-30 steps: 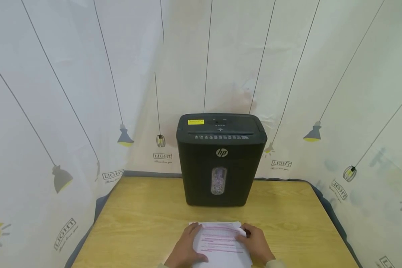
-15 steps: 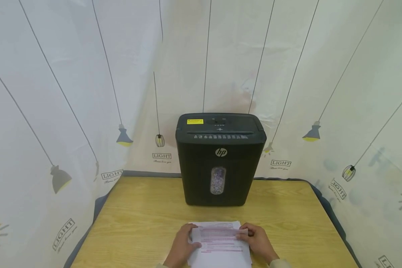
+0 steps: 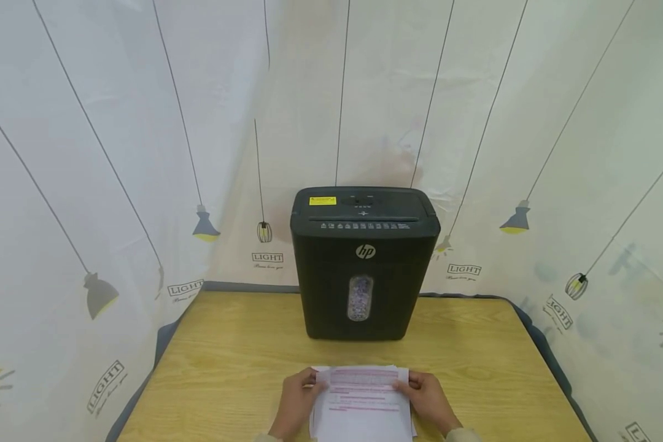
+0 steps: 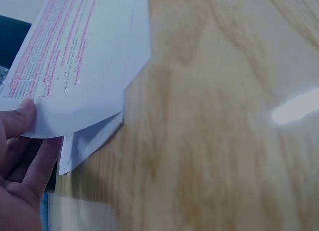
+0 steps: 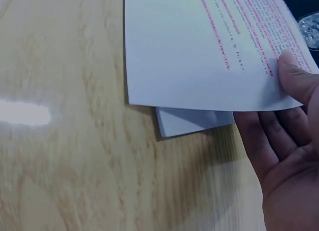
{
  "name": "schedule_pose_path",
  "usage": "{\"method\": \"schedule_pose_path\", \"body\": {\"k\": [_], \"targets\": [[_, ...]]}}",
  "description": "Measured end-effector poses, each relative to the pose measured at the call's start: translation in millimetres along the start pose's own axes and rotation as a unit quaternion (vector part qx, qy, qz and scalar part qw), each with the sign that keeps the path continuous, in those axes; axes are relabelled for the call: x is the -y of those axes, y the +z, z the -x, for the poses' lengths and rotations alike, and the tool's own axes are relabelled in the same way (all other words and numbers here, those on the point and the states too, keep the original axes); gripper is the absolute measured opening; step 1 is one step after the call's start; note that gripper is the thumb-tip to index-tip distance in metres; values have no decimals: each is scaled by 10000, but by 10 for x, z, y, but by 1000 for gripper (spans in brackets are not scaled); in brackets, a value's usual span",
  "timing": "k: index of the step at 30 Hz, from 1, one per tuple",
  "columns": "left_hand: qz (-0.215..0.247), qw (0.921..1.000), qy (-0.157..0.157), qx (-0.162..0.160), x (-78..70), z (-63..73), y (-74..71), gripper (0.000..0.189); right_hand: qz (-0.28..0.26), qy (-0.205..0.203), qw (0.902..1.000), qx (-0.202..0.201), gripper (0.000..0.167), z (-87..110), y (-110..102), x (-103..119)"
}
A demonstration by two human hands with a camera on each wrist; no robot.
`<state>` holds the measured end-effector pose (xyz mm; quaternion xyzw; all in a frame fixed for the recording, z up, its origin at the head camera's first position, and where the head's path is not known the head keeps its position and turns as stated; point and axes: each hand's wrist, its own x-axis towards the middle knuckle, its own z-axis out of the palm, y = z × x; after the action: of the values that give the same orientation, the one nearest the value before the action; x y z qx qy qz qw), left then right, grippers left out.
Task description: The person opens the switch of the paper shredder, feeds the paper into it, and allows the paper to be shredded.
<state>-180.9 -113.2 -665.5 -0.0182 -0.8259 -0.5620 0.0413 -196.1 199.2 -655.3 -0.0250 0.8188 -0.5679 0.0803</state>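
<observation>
A sheet of paper (image 3: 363, 414) with pink-marked printed lines is pinched at both upper corners. My left hand (image 3: 297, 396) holds its left edge, thumb on top and fingers beneath, as the left wrist view also shows. On the other edge my right hand (image 3: 426, 398) grips in the same way; in the right wrist view its thumb (image 5: 294, 76) presses the printed face. Below the held sheet lies more paper (image 5: 192, 121), partly hidden by it. Behind both hands stands a black HP paper shredder (image 3: 331, 276).
The shredder's slot (image 3: 364, 220) runs across its top, and a small front window (image 3: 360, 299) shows shredded bits. All this stands on a wooden table (image 3: 215, 368). Printed cloth (image 3: 199, 123) hangs close around the table's back and sides.
The top sheet has been lifted off the paper beneath. Its right corner was raised first; now both hands hold it by the upper corners, and it lies straighter. The shredder has stayed put.
</observation>
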Motion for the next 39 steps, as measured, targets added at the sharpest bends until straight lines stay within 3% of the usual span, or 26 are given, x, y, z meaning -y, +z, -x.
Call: {"method": "schedule_pose_path", "body": {"k": [2,7,16,23,28,39], "targets": [[122,9998,-163,33,-6,-9,-11,12,130,-75,9998,-91,37,-5,-8,-5],[174,9996,-196,-81,-57,-25,-33,15,348,-204,9988,-272,27,-2,-33,51],[129,9993,-333,-115,-219,-82,-53,12,327,-38,9987,-377,25,-40,-103,221],[68,9999,75,-73,-325,-160,-113,9,202,-101,9990,-390,24,-68,-169,341],[130,9997,176,74,-385,-226,-149,10,212,-188,9987,-434,26,-104,-202,421],[-99,9978,654,-96,-585,-362,-256,11,402,-112,9975,-563,22,-191,-267,641]]}}
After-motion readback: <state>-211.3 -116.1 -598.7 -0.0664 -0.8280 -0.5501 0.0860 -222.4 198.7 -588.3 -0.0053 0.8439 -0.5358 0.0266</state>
